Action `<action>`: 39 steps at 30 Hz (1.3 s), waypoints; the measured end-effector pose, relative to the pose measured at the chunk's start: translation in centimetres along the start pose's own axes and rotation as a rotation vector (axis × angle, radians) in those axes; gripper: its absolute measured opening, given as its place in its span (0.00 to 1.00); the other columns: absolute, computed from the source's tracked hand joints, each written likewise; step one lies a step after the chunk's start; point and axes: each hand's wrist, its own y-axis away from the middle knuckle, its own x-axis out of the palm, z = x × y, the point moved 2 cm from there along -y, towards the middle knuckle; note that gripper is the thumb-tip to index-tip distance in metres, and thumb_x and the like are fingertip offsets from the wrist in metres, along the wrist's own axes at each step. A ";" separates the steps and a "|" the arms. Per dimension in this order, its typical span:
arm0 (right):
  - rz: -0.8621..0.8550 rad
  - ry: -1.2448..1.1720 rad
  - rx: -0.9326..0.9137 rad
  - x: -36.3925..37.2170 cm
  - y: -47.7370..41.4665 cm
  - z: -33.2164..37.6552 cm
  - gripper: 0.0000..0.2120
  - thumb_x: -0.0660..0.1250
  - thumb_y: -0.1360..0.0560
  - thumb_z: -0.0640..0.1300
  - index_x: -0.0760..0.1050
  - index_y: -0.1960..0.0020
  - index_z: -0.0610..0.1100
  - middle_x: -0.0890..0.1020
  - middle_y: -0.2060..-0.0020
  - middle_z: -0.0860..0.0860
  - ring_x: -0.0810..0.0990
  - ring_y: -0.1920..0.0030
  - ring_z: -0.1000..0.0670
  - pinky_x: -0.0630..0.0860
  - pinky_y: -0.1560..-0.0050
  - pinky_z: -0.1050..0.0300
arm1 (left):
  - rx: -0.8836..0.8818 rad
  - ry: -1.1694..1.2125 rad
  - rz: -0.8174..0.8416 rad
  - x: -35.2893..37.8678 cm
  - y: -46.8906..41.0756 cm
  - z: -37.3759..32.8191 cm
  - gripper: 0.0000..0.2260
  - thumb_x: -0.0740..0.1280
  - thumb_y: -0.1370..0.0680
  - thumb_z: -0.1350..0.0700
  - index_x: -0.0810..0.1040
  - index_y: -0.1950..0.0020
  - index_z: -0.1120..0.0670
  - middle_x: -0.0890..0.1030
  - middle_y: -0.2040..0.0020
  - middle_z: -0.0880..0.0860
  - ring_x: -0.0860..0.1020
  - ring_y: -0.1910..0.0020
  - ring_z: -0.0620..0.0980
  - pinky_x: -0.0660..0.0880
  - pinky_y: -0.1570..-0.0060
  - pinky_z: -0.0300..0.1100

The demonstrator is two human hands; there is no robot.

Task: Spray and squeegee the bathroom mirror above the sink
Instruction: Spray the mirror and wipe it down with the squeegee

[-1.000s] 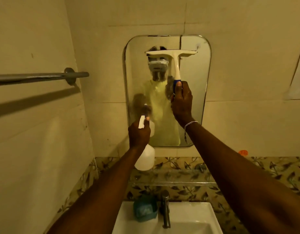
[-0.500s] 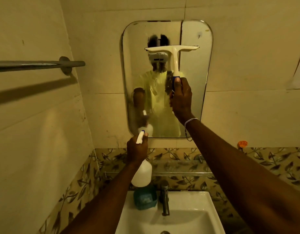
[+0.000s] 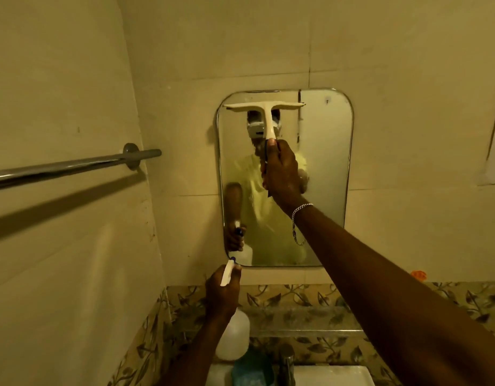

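Pale tiled walls meet in a corner, with a band of leaf-patterned tiles low down and a metal rail (image 3: pixel 73 167) on the left wall. The mirror (image 3: pixel 324 168), upright with rounded corners, hangs on the far wall above the sink (image 3: pixel 335 376), whose white rim shows at the bottom edge beside a tap (image 3: pixel 286 363) and a teal object (image 3: pixel 250 369).

The right hand (image 3: pixel 282 171) is raised in front of the glass, fingers (image 3: pixel 272 147) closed round the handle of the squeegee (image 3: pixel 266 107). Its cream blade lies level against the mirror near the top edge, towards the left side. A chain bracelet (image 3: pixel 300 210) sits on that wrist.

The left hand (image 3: pixel 222 293) is lower, just under the mirror's bottom left corner, fingers wrapped round the neck of a white spray bottle (image 3: pixel 233 338), whose nozzle points up toward the glass. The lower glass looks hazy and streaked.
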 end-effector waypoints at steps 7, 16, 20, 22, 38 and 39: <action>-0.081 0.164 -0.074 2.5 -1.9 2.0 0.17 0.55 0.13 0.54 0.74 0.40 0.41 0.83 0.49 0.35 0.83 0.50 0.32 0.83 0.50 0.35 | 0.058 0.002 0.020 -1.6 -0.8 0.5 0.08 0.70 0.21 0.51 0.83 0.53 0.55 0.83 0.64 0.50 0.82 0.63 0.46 0.78 0.65 0.40; -0.132 0.278 -0.123 3.2 -2.8 1.1 0.19 0.56 0.12 0.51 0.75 0.35 0.38 0.84 0.46 0.38 0.84 0.47 0.39 0.84 0.48 0.42 | 0.078 0.025 0.012 -2.1 -1.9 2.0 0.11 0.68 0.22 0.47 0.82 0.56 0.53 0.83 0.65 0.50 0.81 0.65 0.45 0.80 0.66 0.40; -0.143 0.266 -0.146 3.3 -3.1 0.0 0.18 0.56 0.12 0.52 0.74 0.36 0.39 0.84 0.48 0.38 0.84 0.50 0.41 0.81 0.56 0.52 | 0.078 0.025 0.003 -2.3 -2.6 1.9 0.08 0.69 0.22 0.49 0.81 0.56 0.52 0.83 0.65 0.50 0.81 0.65 0.47 0.78 0.67 0.40; -0.131 0.263 -0.147 3.4 -2.7 -0.9 0.17 0.56 0.12 0.52 0.74 0.37 0.40 0.83 0.49 0.39 0.84 0.52 0.41 0.80 0.58 0.52 | 0.100 0.018 0.001 -2.5 -3.0 1.7 0.05 0.69 0.21 0.52 0.80 0.56 0.50 0.83 0.65 0.50 0.81 0.66 0.47 0.80 0.67 0.43; -0.072 0.243 0.173 1.9 18.8 -19.8 0.11 0.54 0.19 0.61 0.72 0.50 0.57 0.76 0.69 0.51 0.73 0.73 0.55 0.72 0.73 0.56 | 0.129 -0.013 -0.039 -3.1 -3.4 2.0 0.02 0.71 0.22 0.57 0.82 0.52 0.56 0.80 0.64 0.43 0.80 0.65 0.42 0.74 0.68 0.25; -0.068 0.256 0.195 1.6 19.9 -20.8 0.10 0.55 0.18 0.60 0.72 0.51 0.58 0.76 0.69 0.50 0.73 0.73 0.54 0.72 0.72 0.55 | 0.134 -0.025 -0.035 -3.3 -3.3 2.0 0.03 0.71 0.21 0.57 0.83 0.52 0.56 0.81 0.64 0.45 0.81 0.65 0.43 0.74 0.68 0.25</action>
